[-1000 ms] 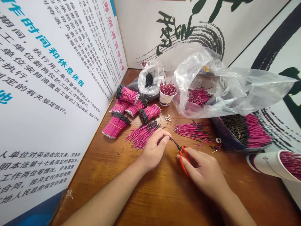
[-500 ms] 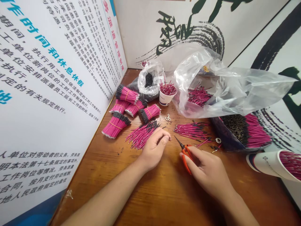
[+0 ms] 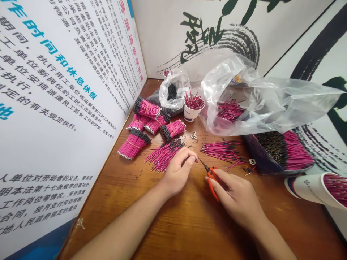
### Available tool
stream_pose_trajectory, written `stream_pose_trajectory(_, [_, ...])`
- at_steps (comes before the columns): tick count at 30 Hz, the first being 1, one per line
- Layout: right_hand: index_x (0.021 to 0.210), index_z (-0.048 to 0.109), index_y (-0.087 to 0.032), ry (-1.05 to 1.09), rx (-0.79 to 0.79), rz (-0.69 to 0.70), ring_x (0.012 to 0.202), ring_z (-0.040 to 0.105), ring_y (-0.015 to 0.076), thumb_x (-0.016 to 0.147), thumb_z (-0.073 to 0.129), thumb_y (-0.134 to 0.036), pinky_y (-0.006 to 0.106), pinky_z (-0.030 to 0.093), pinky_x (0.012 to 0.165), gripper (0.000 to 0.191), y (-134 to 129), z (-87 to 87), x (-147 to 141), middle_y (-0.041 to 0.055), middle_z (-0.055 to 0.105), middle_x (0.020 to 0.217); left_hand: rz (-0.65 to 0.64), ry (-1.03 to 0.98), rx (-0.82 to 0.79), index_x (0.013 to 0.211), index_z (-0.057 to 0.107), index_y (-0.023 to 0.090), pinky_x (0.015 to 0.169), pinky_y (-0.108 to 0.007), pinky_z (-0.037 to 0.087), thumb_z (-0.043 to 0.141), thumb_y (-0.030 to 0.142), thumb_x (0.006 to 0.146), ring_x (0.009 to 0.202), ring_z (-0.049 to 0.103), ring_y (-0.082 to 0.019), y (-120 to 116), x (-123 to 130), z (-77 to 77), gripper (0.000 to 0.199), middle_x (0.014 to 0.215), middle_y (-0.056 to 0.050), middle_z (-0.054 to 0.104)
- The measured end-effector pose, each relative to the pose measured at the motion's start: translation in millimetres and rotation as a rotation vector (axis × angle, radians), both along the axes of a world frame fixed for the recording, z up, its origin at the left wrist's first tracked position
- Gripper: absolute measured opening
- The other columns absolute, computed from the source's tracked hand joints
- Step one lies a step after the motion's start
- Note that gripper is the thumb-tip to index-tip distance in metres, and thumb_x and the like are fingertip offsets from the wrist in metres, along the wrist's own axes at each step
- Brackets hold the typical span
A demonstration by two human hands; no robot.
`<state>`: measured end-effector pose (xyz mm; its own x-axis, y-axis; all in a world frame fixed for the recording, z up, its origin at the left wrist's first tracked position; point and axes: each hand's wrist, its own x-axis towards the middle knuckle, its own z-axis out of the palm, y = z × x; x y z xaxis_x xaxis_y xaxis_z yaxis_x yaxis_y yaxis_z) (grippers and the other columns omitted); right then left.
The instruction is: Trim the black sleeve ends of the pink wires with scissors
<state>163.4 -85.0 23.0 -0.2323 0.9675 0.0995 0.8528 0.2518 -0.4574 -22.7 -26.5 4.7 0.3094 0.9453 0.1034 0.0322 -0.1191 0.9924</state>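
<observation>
My left hand (image 3: pixel 179 171) rests on the wooden table (image 3: pixel 114 216) with thumb and fingertips pinched together, right beside a loose pile of pink wires with black ends (image 3: pixel 162 157). Whatever lies in the pinch is too small to tell. My right hand (image 3: pixel 235 196) holds orange-handled snips (image 3: pixel 210 178), their dark tips pointing at my left fingertips and a little apart from them. Beyond the snips lies a second loose spread of pink wires (image 3: pixel 221 151). Several bundles of pink wire tied with yellow string (image 3: pixel 134 144) sit further left.
A paper cup of wires (image 3: pixel 193 110), a clear plastic bag (image 3: pixel 271 104) and a smaller bag with black contents (image 3: pixel 172 90) stand at the back. A dark tray of wires (image 3: pixel 271 153) lies right; a tipped cup (image 3: pixel 309 189) sits beyond. Printed panels form the walls.
My right hand and the snips have shifted left, with the tips now closer to my left fingertips than half a second ago. My left hand has barely moved.
</observation>
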Motion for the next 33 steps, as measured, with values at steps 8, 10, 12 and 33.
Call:
stream_pose_trajectory(8, [0.079, 0.058, -0.021, 0.024, -0.017, -0.019, 0.051, 0.056, 0.0140, 0.097, 0.049, -0.038, 0.024, 0.034, 0.052, 0.026, -1.4, 0.6, -0.9, -0.0021, 0.061, 0.059, -0.011, -0.075, -0.118, 0.084, 0.055, 0.017, 0.075, -0.027, 0.039, 0.044, 0.028, 0.096, 0.078, 0.047, -0.015, -1.1, 1.8, 0.7, 0.019, 0.076, 0.000, 0.047])
stream_pose_trajectory(10, [0.080, 0.058, -0.021, 0.019, -0.004, -0.010, 0.051, 0.056, 0.0141, 0.097, 0.049, -0.038, 0.024, 0.034, 0.052, 0.025, -1.6, 0.8, -2.4, -0.0020, 0.062, 0.060, -0.011, -0.080, -0.133, 0.084, 0.054, 0.017, 0.072, -0.026, 0.038, 0.044, 0.029, 0.096, 0.076, 0.046, -0.014, -1.2, 2.1, 1.2, 0.019, 0.074, 0.001, 0.045])
stream_pose_trajectory(12, [0.081, 0.059, -0.021, 0.007, 0.009, -0.003, 0.051, 0.056, 0.0144, 0.096, 0.050, -0.038, 0.024, 0.034, 0.052, 0.024, -1.5, 0.2, -3.4, -0.0017, 0.062, 0.060, -0.011, -0.082, -0.140, 0.084, 0.053, 0.017, 0.071, -0.026, 0.038, 0.044, 0.028, 0.096, 0.074, 0.045, -0.014, -1.4, 2.3, 1.8, 0.018, 0.073, 0.001, 0.044])
stream_pose_trajectory(33, [0.082, 0.063, -0.021, 0.047, -0.031, -0.120, 0.051, 0.057, 0.0140, 0.095, 0.049, -0.043, 0.023, 0.036, 0.052, 0.029, -0.7, -4.5, -1.1, -0.0023, 0.063, 0.059, -0.004, -0.063, -0.051, 0.085, 0.053, 0.017, 0.072, -0.025, 0.040, 0.045, 0.026, 0.096, 0.074, 0.046, -0.013, -0.5, 2.2, 0.4, 0.016, 0.077, 0.001, 0.047])
